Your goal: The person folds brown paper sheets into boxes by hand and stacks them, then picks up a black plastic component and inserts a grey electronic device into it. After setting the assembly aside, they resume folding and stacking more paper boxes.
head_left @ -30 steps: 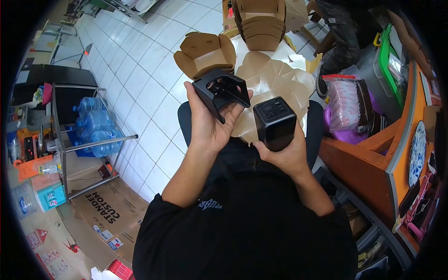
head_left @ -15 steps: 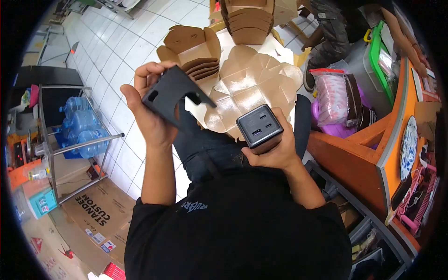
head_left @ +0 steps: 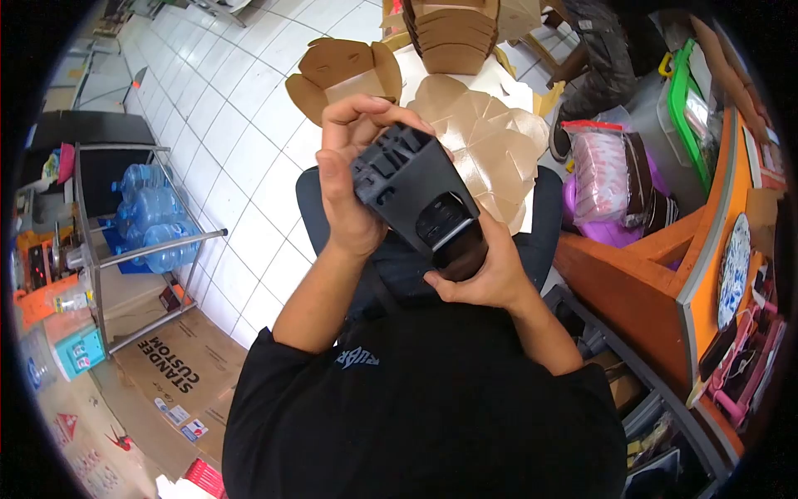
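Note:
My left hand [head_left: 349, 187] is closed round a black plastic holder [head_left: 416, 187] with cut-outs and a ribbed end. Inside my right hand [head_left: 499, 279] is a black power bank [head_left: 462, 249], gripped near its lower end. The holder overlaps the power bank's port end, and part of that end shows through the round cut-out. Both things are held up over my lap. Behind them lies an unfolded brown cardboard food box [head_left: 482, 133] with a shiny inner face.
A folded open box [head_left: 345, 75] and a stack of brown boxes [head_left: 453, 41] stand ahead. On the left, water bottles [head_left: 154, 216] rest on a metal rack [head_left: 158, 254]. At right are an orange desk [head_left: 632, 291], a green-rimmed bin [head_left: 682, 125] and another person's leg [head_left: 594, 71].
My left hand has moved right and brought the holder over the power bank's port end. Most of the ports are now covered. The power bank has tilted and sits slightly lower.

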Demonstrator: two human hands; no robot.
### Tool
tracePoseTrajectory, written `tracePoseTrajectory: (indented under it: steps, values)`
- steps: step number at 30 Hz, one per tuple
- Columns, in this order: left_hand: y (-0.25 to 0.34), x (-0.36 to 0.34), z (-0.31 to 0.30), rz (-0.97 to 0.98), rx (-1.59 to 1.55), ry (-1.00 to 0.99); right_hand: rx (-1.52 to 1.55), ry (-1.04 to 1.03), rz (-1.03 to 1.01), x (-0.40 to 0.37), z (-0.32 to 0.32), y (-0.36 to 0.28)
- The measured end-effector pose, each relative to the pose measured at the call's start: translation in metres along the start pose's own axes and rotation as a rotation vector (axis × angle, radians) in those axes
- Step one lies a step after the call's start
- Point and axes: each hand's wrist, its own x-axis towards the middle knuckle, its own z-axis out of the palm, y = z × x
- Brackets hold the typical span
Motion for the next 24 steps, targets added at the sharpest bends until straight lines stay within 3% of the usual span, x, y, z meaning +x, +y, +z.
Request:
tracePoseTrajectory:
  steps: [3, 12, 18, 21, 24]
  values:
    - [0.002, 0.000, -0.004, -0.035, 0.154, -0.090, 0.015, 0.015, 0.003, 0.002, 0.004, -0.001]
    - [-0.016, -0.008, -0.005, -0.230, -0.061, 0.073, -0.031, 0.035, 0.035, 0.008, 0.005, -0.001]
    - [-0.025, -0.009, -0.016, -0.344, 0.005, 0.146, 0.007, 0.042, 0.159, 0.008, 0.008, 0.004]
    - [-0.023, -0.002, -0.028, -0.452, 0.150, 0.091, -0.031, 0.047, 0.247, 0.008, 0.004, 0.004]
    - [-0.006, 0.002, -0.048, -0.452, 0.658, -0.182, -0.222, 0.062, 0.264, 0.005, -0.011, 0.002]
